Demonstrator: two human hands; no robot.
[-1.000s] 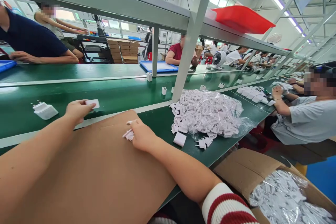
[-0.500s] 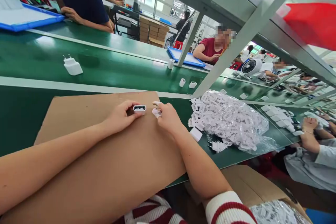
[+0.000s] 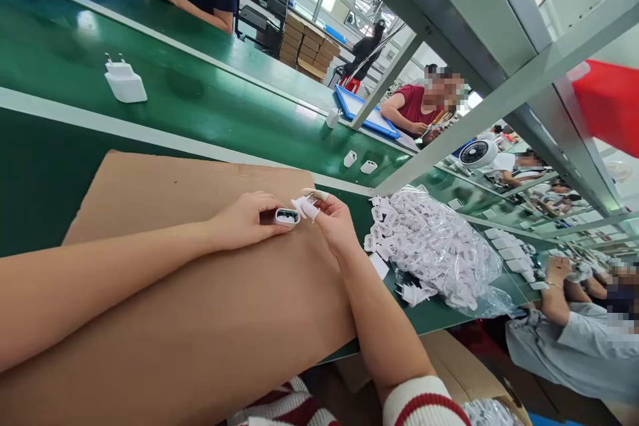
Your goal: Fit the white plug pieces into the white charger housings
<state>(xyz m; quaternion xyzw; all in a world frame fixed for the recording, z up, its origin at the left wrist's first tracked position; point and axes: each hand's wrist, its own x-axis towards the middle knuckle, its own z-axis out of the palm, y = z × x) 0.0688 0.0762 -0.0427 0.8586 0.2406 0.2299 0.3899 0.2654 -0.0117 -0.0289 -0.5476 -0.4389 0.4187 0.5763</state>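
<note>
My left hand (image 3: 249, 218) is closed around a white charger housing (image 3: 287, 216), its open end facing right with a dark board inside. Just right of it, my right hand (image 3: 335, 221), with white finger cots on its fingertips, pinches a white plug cover with metal pins (image 3: 302, 205). The cover is close against the housing's open end; whether the two touch I cannot tell. Both hands are over a brown cardboard sheet (image 3: 210, 319) on the green bench.
A plastic bag of white plug covers (image 3: 439, 246) lies right of the cardboard. A finished-looking white charger (image 3: 124, 82) lies on the green belt (image 3: 210, 106), with smaller housings (image 3: 368, 166) farther right. A slanted metal post (image 3: 449, 130) rises beyond the bag. Co-workers sit around.
My right hand has brought the plug cover up to the charger housing. My left hand keeps its hold on the housing. The camera view has tilted.
</note>
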